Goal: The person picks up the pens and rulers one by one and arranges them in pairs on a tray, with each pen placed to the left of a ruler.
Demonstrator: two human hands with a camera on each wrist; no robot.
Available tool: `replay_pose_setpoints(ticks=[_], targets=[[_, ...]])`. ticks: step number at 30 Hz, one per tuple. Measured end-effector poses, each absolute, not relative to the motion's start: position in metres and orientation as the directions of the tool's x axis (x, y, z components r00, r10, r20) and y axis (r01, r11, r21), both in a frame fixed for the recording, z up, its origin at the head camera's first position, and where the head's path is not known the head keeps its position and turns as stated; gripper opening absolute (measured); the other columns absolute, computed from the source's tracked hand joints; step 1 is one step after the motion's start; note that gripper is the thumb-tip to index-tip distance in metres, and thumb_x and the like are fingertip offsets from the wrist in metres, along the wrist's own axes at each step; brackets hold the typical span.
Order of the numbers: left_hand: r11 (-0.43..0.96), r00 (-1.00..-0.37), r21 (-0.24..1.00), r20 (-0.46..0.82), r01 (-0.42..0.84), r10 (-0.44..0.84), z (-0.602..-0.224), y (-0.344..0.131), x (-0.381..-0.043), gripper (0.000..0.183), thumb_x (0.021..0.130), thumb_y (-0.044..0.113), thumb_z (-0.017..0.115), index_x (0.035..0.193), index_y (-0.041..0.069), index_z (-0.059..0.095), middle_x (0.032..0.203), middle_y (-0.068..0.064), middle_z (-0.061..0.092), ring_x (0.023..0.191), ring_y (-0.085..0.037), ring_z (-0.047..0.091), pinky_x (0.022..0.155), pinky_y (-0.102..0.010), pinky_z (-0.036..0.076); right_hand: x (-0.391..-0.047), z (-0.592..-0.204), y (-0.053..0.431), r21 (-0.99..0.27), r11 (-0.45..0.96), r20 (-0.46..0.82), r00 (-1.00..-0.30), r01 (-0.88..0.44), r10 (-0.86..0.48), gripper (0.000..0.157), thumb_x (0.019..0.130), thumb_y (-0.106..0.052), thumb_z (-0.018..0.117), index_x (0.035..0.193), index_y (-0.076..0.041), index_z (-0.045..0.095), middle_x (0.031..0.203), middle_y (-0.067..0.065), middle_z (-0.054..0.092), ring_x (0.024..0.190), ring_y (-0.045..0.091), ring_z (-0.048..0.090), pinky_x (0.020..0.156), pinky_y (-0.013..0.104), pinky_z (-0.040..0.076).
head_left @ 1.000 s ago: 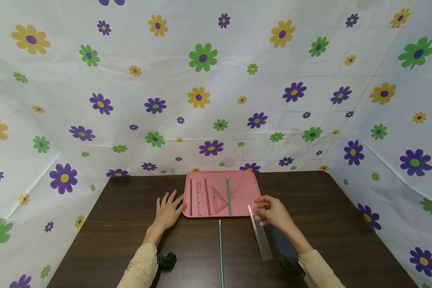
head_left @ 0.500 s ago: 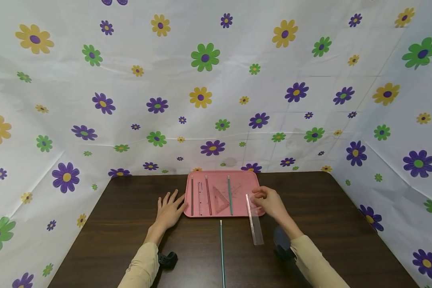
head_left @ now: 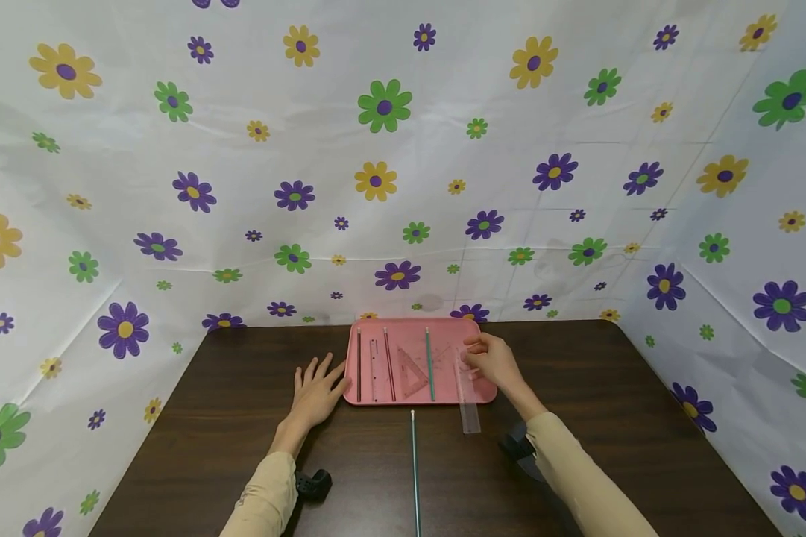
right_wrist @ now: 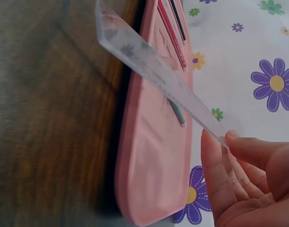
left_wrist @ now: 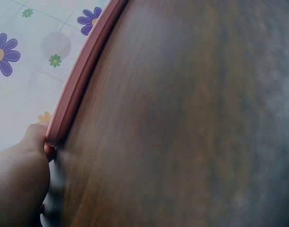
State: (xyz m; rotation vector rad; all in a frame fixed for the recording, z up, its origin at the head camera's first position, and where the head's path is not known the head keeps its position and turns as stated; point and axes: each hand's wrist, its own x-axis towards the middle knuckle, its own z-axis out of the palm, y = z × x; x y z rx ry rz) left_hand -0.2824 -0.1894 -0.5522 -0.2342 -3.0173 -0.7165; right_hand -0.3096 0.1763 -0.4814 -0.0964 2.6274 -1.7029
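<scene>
My right hand (head_left: 496,362) pinches one end of a clear ruler (head_left: 468,406) between thumb and fingertips. In the right wrist view the ruler (right_wrist: 158,71) slants through the air above the pink tray (right_wrist: 154,156). Its near end reaches past the tray's front edge in the head view. My left hand (head_left: 315,395) lies with fingers spread at the left edge of the pink tray (head_left: 449,335), touching its rim. On the tray lie a dark pencil (head_left: 359,365), a narrow clear ruler (head_left: 375,373), a red pencil (head_left: 390,365), a clear set square (head_left: 412,377) and a green pencil (head_left: 430,365).
A teal pencil (head_left: 414,470) lies on the dark wooden table (head_left: 241,418) in front of the tray. Beneath the right forearm a dark round object (head_left: 530,462) is partly hidden. A flower-print sheet (head_left: 389,201) surrounds the table's back and sides.
The right hand has lifted the clear ruler up and away from the table's front, a little to the left, to above the tray's right part. The left hand stays at the tray's edge.
</scene>
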Motion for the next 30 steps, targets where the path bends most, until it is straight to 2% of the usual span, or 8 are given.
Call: replay_pose_setpoints(ticks=[8, 15, 24, 30], targets=[[0.881, -0.987, 0.446, 0.076, 0.16, 0.141, -0.553, -0.19, -0.284, 0.056, 0.104, 0.05, 0.041, 0.152, 0.022, 0.044, 0.164, -0.015, 0.024, 0.151, -0.045, 0.013, 0.116, -0.07, -0.001, -0.328, -0.478, 0.167, -0.912, 0.407, 0.044, -0.998, -0.058, -0.044, 0.036, 0.092, -0.002, 0.067, 0.125, 0.009, 0.06, 0.108, 0.027, 0.068, 0.07, 0.017, 0.071, 0.059, 0.036, 0.061], [0.878, -0.988, 0.452, 0.075, 0.156, 0.137, -0.553, -0.19, -0.283, 0.057, 0.104, 0.051, 0.041, 0.152, 0.021, 0.043, 0.165, -0.015, 0.023, 0.152, -0.045, 0.012, 0.117, -0.069, -0.002, -0.337, -0.479, 0.165, -0.917, 0.395, 0.042, -0.999, -0.048, -0.025, 0.036, 0.091, -0.002, 0.067, 0.125, 0.008, 0.06, 0.11, 0.028, 0.067, 0.073, 0.02, 0.072, 0.059, 0.035, 0.061], [0.876, -0.985, 0.451, 0.086, 0.17, 0.147, -0.551, -0.19, -0.284, 0.057, 0.104, 0.052, 0.04, 0.152, 0.023, 0.043, 0.165, -0.014, 0.023, 0.152, -0.044, 0.012, 0.117, -0.069, -0.001, -0.348, -0.485, 0.164, -0.894, 0.445, 0.058, -0.998, -0.052, 0.001, 0.035, 0.092, -0.003, 0.067, 0.126, 0.007, 0.062, 0.111, 0.029, 0.068, 0.068, 0.023, 0.073, 0.06, 0.036, 0.061], [0.878, -0.986, 0.448, 0.087, 0.166, 0.142, -0.553, -0.188, -0.281, 0.056, 0.103, 0.051, 0.042, 0.151, 0.022, 0.045, 0.164, -0.015, 0.026, 0.151, -0.045, 0.014, 0.117, -0.069, 0.0, -0.353, -0.492, 0.161, -0.908, 0.417, 0.042, -0.999, -0.039, -0.003, 0.036, 0.094, -0.002, 0.065, 0.128, 0.009, 0.06, 0.115, 0.031, 0.066, 0.071, 0.025, 0.073, 0.06, 0.035, 0.061]])
